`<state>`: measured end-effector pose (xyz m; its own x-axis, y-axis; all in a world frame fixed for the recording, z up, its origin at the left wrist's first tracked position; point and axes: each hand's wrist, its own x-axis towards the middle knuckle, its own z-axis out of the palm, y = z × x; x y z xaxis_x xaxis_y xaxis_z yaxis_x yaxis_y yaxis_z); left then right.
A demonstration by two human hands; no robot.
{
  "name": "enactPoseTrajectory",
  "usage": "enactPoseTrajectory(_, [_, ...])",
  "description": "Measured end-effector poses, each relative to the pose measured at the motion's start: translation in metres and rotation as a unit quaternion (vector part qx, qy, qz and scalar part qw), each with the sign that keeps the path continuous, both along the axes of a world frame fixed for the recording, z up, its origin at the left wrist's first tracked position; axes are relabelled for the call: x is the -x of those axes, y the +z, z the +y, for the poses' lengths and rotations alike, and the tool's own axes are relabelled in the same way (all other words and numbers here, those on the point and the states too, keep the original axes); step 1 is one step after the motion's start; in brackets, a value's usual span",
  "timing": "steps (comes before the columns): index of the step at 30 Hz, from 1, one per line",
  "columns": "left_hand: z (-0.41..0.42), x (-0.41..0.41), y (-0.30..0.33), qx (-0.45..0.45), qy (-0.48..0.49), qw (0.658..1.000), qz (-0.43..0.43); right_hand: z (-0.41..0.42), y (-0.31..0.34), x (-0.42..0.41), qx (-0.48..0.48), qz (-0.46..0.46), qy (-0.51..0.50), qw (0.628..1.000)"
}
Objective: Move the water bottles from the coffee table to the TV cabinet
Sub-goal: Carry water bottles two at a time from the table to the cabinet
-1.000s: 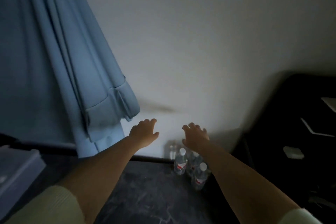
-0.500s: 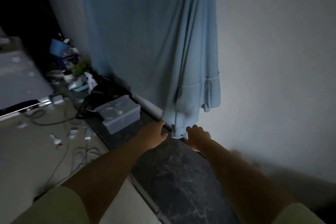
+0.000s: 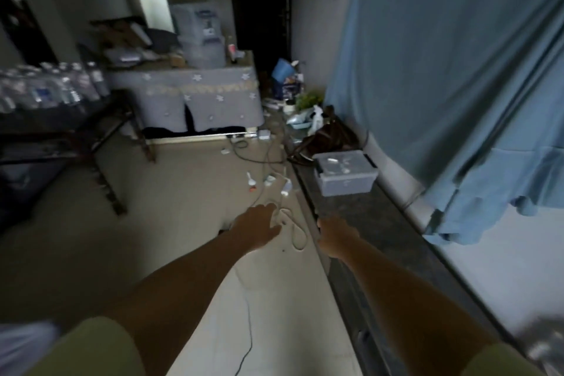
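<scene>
The long dark TV cabinet (image 3: pixel 381 223) runs along the right wall under a blue cloth (image 3: pixel 457 85). The water bottles (image 3: pixel 52 88) crowd the coffee table surface (image 3: pixel 76 119) at far left. I judge the person is going for the next load. The left hand (image 3: pixel 256 227) and right hand (image 3: pixel 337 236) are empty, fingers relaxed; next they must reach and grip bottles.

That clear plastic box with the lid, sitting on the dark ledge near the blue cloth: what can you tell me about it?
The plastic box is rectangular, of translucent grey-white plastic, with a flat lid shut on top and what look like dark latches at its ends. It sits level on the dark marbled cabinet top, near the front edge, below the hanging blue cloth. A dark brown bag lies just behind it. Neither hand touches it. Its contents cannot be made out.
</scene>
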<state>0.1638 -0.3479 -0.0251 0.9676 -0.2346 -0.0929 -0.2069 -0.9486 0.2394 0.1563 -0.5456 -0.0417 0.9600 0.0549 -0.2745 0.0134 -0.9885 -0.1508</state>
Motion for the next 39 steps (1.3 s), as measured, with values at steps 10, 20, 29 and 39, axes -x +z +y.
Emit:
enactPoseTrajectory(10, [0.195,0.11,0.02,-0.007,0.211,0.977,0.009,0.222,0.02,0.035,-0.005,-0.047,0.221,0.974])
enactPoseTrajectory(20, [0.314,0.135,0.007,-0.005,0.353,0.935,0.039,0.359,0.021,0.019,0.01,-0.044,0.372,0.927])
enactPoseTrajectory(29, [0.377,0.09,0.01,0.038,0.469,0.882,0.017,0.431,0.029,-0.055,0.018,-0.052,0.435,0.899])
enactPoseTrajectory(39, [0.431,0.034,0.003,0.037,0.482,0.875,0.026,0.527,0.012,-0.103,0.02,-0.043,0.484,0.874])
